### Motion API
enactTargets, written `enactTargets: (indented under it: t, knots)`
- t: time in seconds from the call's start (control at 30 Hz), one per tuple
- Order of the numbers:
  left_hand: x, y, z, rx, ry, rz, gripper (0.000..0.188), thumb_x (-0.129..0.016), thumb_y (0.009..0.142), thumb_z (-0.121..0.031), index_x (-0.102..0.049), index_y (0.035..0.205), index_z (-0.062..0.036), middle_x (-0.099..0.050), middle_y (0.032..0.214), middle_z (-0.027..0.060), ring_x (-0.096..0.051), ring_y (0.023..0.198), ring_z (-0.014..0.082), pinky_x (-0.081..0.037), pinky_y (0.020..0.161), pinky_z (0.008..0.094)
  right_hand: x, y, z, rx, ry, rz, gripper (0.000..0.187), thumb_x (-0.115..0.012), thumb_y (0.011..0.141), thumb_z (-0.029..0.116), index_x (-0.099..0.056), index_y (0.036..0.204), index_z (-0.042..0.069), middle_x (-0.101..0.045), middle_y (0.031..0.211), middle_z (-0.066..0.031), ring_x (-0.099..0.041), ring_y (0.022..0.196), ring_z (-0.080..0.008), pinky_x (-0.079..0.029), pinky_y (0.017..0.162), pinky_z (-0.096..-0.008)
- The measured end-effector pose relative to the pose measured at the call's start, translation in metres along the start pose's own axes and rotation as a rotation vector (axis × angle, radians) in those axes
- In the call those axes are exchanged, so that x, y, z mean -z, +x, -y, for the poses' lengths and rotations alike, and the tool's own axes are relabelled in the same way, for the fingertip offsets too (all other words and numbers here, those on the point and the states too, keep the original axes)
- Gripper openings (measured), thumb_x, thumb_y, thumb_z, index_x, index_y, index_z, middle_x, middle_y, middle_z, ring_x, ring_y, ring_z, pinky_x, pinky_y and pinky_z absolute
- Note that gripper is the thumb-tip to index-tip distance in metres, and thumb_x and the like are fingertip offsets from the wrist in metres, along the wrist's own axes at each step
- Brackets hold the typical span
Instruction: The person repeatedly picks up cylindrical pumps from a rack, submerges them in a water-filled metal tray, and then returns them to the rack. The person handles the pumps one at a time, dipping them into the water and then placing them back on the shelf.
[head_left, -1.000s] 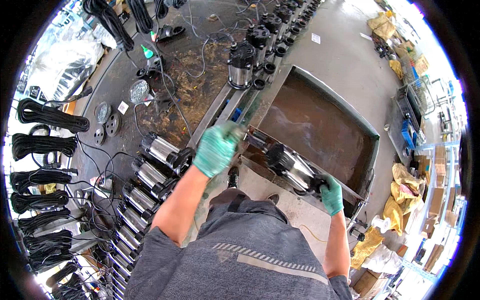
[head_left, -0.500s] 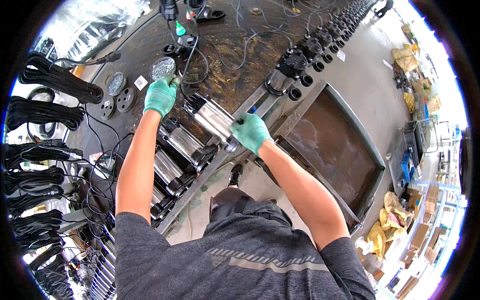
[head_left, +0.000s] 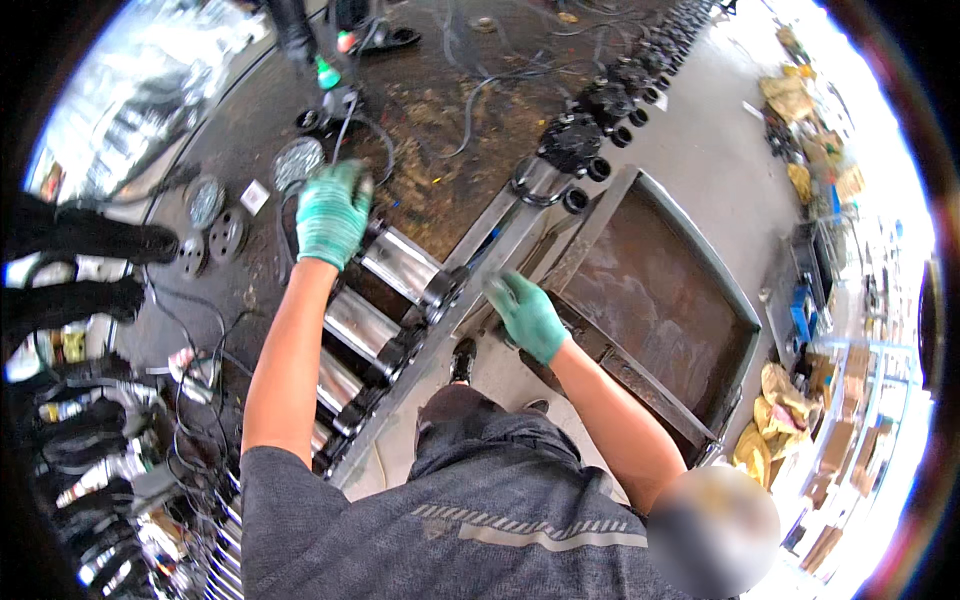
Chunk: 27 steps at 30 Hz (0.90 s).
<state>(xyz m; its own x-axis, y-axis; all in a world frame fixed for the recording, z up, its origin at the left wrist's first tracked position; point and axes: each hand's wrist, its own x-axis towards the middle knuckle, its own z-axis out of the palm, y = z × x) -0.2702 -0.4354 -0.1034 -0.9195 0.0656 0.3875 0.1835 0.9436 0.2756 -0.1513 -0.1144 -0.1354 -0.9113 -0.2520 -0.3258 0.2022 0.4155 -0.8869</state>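
Observation:
A steel motor cylinder (head_left: 402,265) with black ends lies slanted on the workbench (head_left: 430,130), at the head of a row of like ones. My left hand (head_left: 335,222), in a green glove, is at its far end, fingers stretched out and slightly smeared. A thin black cable (head_left: 385,150) runs down behind these fingers. My right hand (head_left: 535,322), also gloved in green, is off the cylinder's near end, fingers apart with nothing in them. Below that cylinder lie a second cylinder (head_left: 362,325) and a third (head_left: 338,382).
Two bowls of small metal parts, one a grey bowl (head_left: 298,158), stand left by round black discs (head_left: 228,235). Black cable bundles (head_left: 80,235) hang at the left. A line of upright motors (head_left: 572,140) runs along the bench's far right edge, beside a brown metal tray (head_left: 650,300).
The front cylinder has come down onto the bench beside the others. My right hand has let go and drawn away rightward; my left has moved nearer and over the cylinder's far end.

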Motion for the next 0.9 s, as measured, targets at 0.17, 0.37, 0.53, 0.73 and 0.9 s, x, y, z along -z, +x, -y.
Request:
enactTargets:
  t: [0.17, 0.37, 0.53, 0.73, 0.9]
  knots:
    - [-0.051, 0.056, -0.119, -0.009, -0.879, 0.336, 0.042, -0.066, 0.1, -0.037, -0.068, 0.119, 0.0009, -0.071, 0.121, 0.0212, -0.069, 0.113, 0.035, -0.052, 0.098, 0.0421, 0.059, -0.105, -0.05, -0.218, 0.088, -0.201, 0.036, -0.055, 0.107, 0.028, -0.065, 0.123, -0.002, -0.068, 0.1, -0.0057, -0.057, 0.094, -0.0126, -0.049, 0.087, -0.0297]
    - [-0.165, 0.149, -0.22, 0.082, -1.511, 0.283, 0.048, -0.062, 0.103, -0.046, -0.069, 0.114, 0.0002, -0.071, 0.104, 0.0073, -0.063, 0.095, 0.0182, -0.049, 0.092, 0.0337, 0.067, -0.235, -0.151, -0.506, 0.528, -0.563, 0.039, -0.052, 0.107, 0.035, -0.062, 0.12, -0.001, -0.073, 0.107, -0.0154, -0.068, 0.06, -0.0219, -0.053, 0.049, -0.0317]
    - [-0.141, 0.135, -0.246, 0.16, -1.305, 0.168, 0.058, -0.052, 0.106, -0.052, -0.065, 0.085, 0.0001, -0.061, 0.076, 0.0051, -0.049, 0.076, 0.0138, -0.045, 0.072, 0.036, 0.053, -0.283, -0.151, -0.615, 0.779, -0.734, 0.038, -0.056, 0.104, 0.033, -0.061, 0.126, 0.002, -0.073, 0.108, -0.0183, -0.069, 0.06, -0.0229, -0.055, 0.049, -0.0325]
    - [-0.061, 0.043, -0.281, 0.042, -1.256, 0.078, 0.049, -0.055, 0.107, -0.047, -0.06, 0.082, -0.0047, -0.054, 0.071, -0.0033, -0.046, 0.069, 0.0122, -0.039, 0.063, 0.034, 0.064, -0.26, -0.162, -0.481, 0.675, -0.607, 0.033, -0.053, 0.106, 0.03, -0.062, 0.12, 0.002, -0.072, 0.106, -0.0153, -0.069, 0.062, -0.0236, -0.055, 0.052, -0.0344]
    - [0.02, -0.021, -0.307, 0.017, -1.415, 0.2, 0.051, -0.055, 0.105, -0.052, -0.047, 0.071, -0.0139, -0.044, 0.069, -0.0018, -0.042, 0.064, 0.0131, -0.046, 0.074, 0.0381, 0.084, -0.213, -0.129, -0.155, 0.63, -0.614, 0.047, -0.059, 0.105, 0.021, -0.048, 0.146, 0.0, -0.061, 0.134, -0.0116, -0.057, 0.118, -0.0179, -0.049, 0.099, -0.0326]
